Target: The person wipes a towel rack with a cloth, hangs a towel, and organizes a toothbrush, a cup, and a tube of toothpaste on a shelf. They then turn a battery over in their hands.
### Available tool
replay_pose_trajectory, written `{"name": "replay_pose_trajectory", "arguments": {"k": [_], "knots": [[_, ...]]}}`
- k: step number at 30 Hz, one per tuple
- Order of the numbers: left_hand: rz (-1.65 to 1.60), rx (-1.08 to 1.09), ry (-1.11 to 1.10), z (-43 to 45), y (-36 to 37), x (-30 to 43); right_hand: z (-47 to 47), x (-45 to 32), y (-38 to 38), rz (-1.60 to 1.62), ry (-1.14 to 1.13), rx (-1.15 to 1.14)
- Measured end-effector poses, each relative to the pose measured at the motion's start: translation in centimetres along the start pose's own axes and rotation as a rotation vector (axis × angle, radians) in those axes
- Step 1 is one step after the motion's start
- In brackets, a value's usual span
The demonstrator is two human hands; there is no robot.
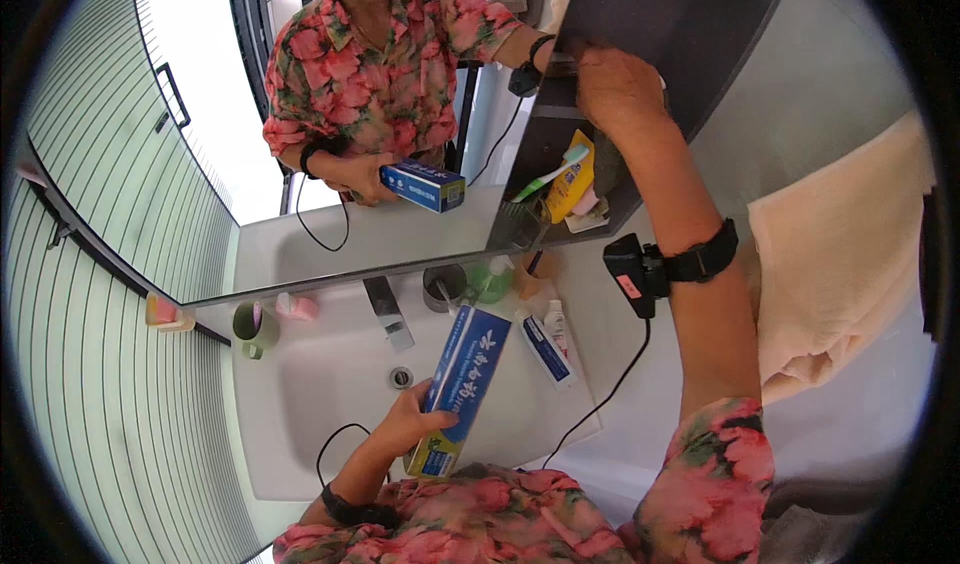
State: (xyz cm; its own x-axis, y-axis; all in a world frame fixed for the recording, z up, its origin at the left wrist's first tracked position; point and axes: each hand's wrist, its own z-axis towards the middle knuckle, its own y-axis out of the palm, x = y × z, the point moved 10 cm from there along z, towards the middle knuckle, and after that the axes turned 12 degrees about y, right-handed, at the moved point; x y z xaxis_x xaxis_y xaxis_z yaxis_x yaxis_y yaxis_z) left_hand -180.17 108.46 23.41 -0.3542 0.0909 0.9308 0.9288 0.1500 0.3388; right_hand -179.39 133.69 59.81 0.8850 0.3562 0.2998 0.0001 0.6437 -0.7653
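Observation:
My left hand (409,418) grips a blue toothpaste box (469,369) with a yellow-green end, held tilted over the front of the white washbasin (360,466). Up at the dark shelf unit (637,9) beside the mirror, my right hand (619,88) reaches in with its back towards me. Its fingers are mostly hidden, so whether they hold anything is unclear. Below that hand, a green-and-white toothbrush (551,174) and a yellow packet (571,185) stand in the lower compartment.
A chrome faucet (388,313), a green mug (255,329) and a green bottle (493,279) line the basin's back. Two toothpaste tubes, one blue and white (545,350), lie on its right side. A beige towel (832,264) hangs at right. The mirror (360,241) reflects the person. Cables trail from both wrists.

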Motion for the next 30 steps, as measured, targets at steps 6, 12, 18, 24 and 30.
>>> {"name": "replay_pose_trajectory", "arguments": {"k": [6, 12, 18, 24, 30], "knots": [[0.082, -0.009, -0.075, -0.4, 0.3, -1.5, -0.1, 0.4, 1.4, 0.085, -0.028, -0.026], [0.134, -0.024, -0.037, -0.6, 0.2, -2.4, -0.7, 0.4, 3.0, 0.012, -0.159, -0.049], [0.045, 0.009, -0.023, -0.5, -0.2, -3.9, -2.0, 2.0, 2.0, 0.158, -0.214, 0.086], [0.044, 0.047, -0.042, -0.4, -0.9, -4.0, -3.8, 5.7, 1.5, 0.254, -0.068, 0.19], [0.075, 0.062, -0.088, -0.3, -0.8, -3.3, -6.0, 6.4, 2.1, 0.284, -0.136, 0.262]]}}
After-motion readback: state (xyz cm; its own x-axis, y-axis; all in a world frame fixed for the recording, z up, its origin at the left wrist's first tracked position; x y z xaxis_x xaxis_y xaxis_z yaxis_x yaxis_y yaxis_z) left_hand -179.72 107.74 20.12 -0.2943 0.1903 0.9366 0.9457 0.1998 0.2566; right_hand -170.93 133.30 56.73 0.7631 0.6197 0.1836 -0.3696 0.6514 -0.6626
